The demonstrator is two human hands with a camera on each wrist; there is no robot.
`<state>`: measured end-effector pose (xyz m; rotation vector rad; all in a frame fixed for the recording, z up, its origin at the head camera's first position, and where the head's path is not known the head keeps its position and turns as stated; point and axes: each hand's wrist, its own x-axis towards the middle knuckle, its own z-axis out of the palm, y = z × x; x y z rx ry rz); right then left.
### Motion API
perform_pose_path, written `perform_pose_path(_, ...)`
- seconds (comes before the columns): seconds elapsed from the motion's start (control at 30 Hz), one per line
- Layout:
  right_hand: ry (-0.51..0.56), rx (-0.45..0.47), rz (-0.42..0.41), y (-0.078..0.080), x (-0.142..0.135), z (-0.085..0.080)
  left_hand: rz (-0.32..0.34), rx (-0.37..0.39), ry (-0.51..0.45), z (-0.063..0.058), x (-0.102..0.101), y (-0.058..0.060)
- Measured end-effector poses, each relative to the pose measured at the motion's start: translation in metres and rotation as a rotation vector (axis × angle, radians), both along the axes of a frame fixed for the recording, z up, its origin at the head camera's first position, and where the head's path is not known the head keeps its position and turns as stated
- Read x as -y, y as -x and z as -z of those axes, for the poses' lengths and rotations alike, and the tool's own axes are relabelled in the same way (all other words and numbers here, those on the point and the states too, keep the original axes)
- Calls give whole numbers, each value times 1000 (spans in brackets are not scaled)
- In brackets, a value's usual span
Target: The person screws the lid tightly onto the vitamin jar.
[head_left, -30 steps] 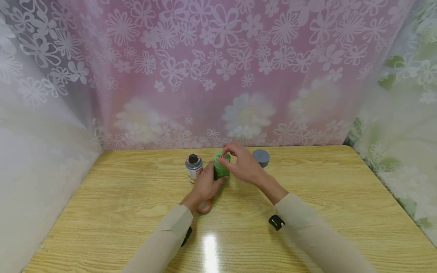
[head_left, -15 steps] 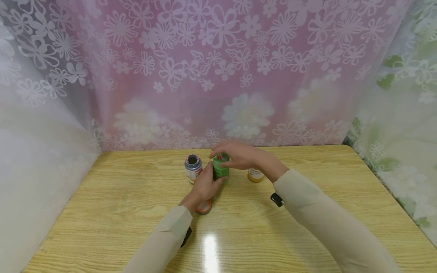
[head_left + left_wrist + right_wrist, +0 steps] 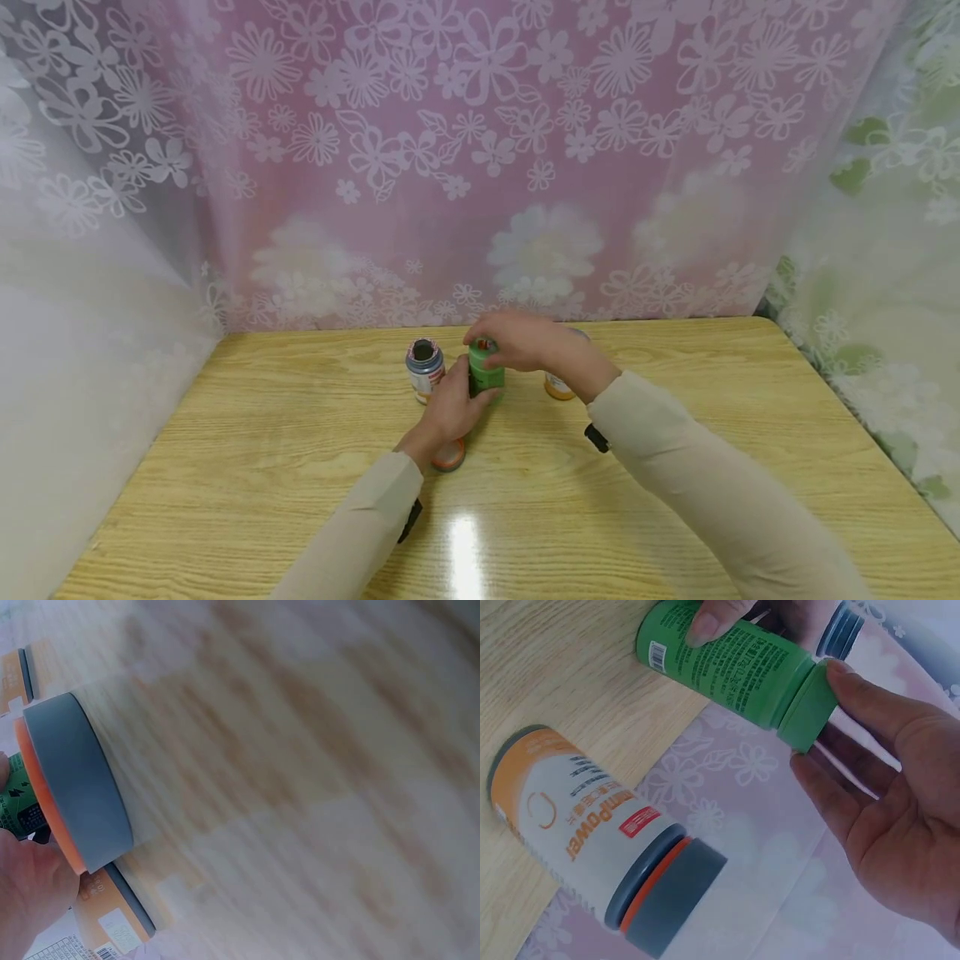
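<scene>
My left hand (image 3: 450, 408) grips a green bottle (image 3: 720, 671) around its body and keeps it upright on the table. The bottle carries dark printed text and a barcode label. My right hand (image 3: 525, 342) reaches across its top, thumb and fingertips pinching the green cap (image 3: 808, 712). In the right wrist view, the cap sits on the bottle's neck. Just left of it stands a white-and-orange bottle (image 3: 424, 367), uncapped, its dark mouth showing. A loose grey lid with an orange rim (image 3: 75, 780) lies on the table by my left wrist.
Behind my right wrist stands another white-and-orange bottle (image 3: 577, 817), its grey cap on, partly hidden in the head view. The wooden table (image 3: 262, 467) ends at a pink flowered curtain (image 3: 420, 208) at the back, with pale curtains at both sides.
My right hand has turned over the cap, from fingertips bunched above it to thumb and fingers spread around its sides; the right forearm swung outward. My left hand and the bottles stayed put.
</scene>
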<state>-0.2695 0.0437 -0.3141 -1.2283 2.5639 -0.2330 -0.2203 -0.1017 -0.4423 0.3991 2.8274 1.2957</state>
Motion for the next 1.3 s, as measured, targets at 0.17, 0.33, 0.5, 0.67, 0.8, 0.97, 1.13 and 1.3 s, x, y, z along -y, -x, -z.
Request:
perform_pose_path(0.17,-21,-62,86,-6,6,-1,-1,-1,3,0,-1,0)
perform_pose_path(0.33,-23,-143,184,-13,11,1,-4,14,-16,0,-4,0)
perform_pose_path(0.5,11,-175,240,-19,13,1,-20,29,-63,0,-4,-1)
perform_pose_path(0.67,-1,-197,266,-20,16,2,-53,57,-84,0,-5,-1)
perform_pose_path(0.8,-40,-218,294,-21,19,3,-86,77,-85,-1,-6,2)
perform_pose_path(0.97,-93,-227,319,-22,22,3,-94,58,-74,-3,-7,3)
perform_pose_path(1.13,-137,-259,352,-24,26,4,-98,41,-66,-3,-7,1)
perform_pose_path(1.3,-96,-212,357,-24,19,5,-88,44,-58,-2,-6,1)
